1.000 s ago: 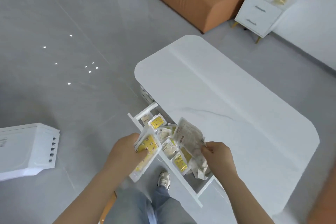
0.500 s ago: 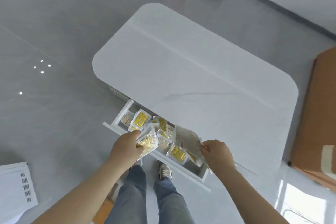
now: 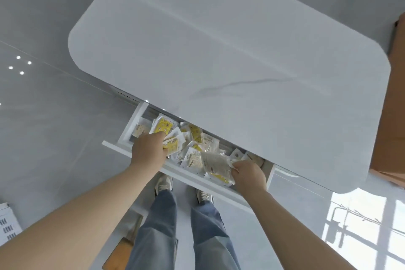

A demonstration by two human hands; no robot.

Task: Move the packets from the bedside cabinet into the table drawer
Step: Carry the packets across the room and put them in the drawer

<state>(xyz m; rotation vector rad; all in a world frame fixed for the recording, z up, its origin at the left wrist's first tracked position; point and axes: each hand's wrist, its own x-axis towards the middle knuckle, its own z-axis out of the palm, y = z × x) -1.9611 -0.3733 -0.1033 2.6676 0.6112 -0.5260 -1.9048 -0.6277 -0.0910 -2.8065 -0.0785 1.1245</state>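
The white table (image 3: 230,50) has its drawer (image 3: 131,125) pulled out toward me, filled with several clear and yellow packets (image 3: 163,126). My left hand (image 3: 148,151) is low in the drawer's left part, gripping a yellow-and-white packet (image 3: 175,143) among the others. My right hand (image 3: 248,174) is at the drawer's right part, pinching a pale beige packet (image 3: 215,163) that lies on the pile. The bedside cabinet is out of view.
An orange-brown sofa block (image 3: 394,105) stands close to the table's right end. A white appliance (image 3: 8,223) lies on the grey floor at the lower left. My legs and shoes (image 3: 163,183) stand right in front of the drawer.
The view tilted down and closer to the drawer. Both hands have lowered their packets from above the drawer down into it. The cabinet and sofa at the back left the view.
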